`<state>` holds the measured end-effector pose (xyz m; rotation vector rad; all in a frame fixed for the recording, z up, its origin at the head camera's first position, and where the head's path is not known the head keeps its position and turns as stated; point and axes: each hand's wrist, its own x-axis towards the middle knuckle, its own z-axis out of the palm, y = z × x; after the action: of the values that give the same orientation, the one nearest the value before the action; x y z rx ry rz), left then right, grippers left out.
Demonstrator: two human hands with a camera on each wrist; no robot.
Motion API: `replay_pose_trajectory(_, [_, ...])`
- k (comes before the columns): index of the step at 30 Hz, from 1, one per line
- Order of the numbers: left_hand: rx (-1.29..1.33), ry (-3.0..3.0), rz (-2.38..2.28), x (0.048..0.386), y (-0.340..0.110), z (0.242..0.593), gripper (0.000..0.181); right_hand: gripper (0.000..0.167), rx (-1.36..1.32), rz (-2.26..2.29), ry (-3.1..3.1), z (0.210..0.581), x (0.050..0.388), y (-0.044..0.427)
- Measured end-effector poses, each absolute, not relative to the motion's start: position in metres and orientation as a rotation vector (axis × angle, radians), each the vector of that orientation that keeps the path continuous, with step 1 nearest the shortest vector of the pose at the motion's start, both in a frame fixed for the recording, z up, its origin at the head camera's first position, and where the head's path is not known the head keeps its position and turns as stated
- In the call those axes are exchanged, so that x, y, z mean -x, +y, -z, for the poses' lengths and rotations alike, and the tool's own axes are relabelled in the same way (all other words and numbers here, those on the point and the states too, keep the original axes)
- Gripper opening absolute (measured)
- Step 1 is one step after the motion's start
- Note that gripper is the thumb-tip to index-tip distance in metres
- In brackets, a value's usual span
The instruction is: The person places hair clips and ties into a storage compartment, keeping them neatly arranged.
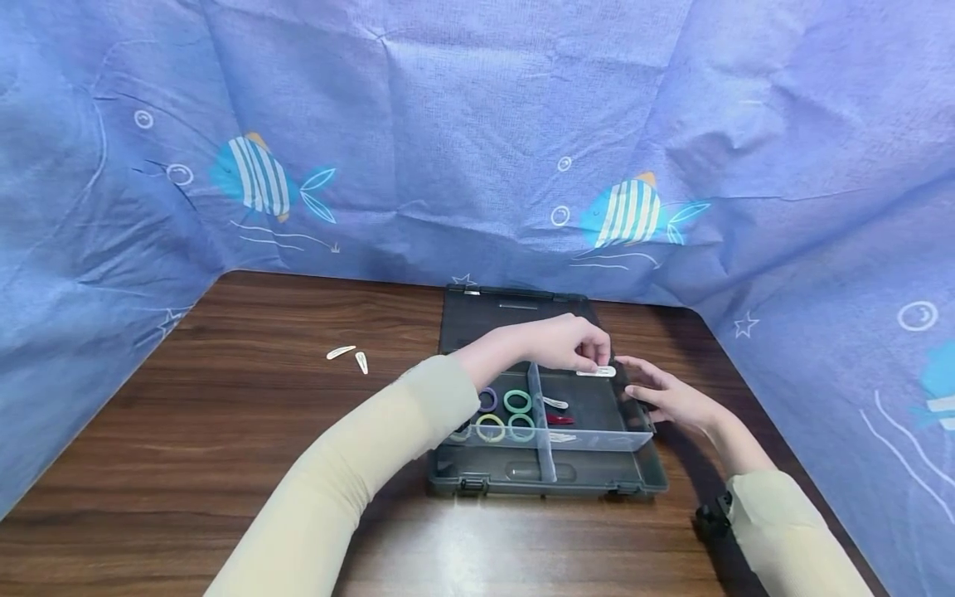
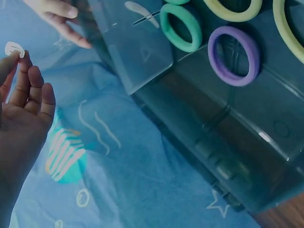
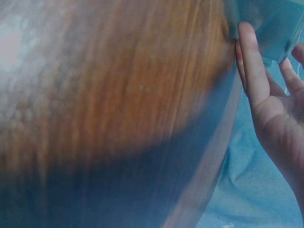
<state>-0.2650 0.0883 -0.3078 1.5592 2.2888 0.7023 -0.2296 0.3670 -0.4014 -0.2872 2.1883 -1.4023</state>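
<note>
My left hand pinches a white snap hair clip between thumb and fingers, over the right compartment of a dark see-through box. The same clip shows at the fingertips in the left wrist view. Beneath it in that compartment lie a white clip, a red clip and more white ones near the clear divider. At the box's right side, my right hand rests its extended fingers and thumb against the wall. Its thumb is straight in the right wrist view.
Several coloured hair ties, among them a purple one and a green one, sit in the left compartment. The box's lid lies back open. Two white clips lie on the wooden table to the left. A blue cloth hangs behind.
</note>
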Motion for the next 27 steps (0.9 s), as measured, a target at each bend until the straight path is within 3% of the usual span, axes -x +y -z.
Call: replay_pose_trajectory(27, [-1.467,2.128,-0.431,0.256,0.132,0.365,0.01,0.061,0.3,1.416,2.17,0.402,0.23,0.367])
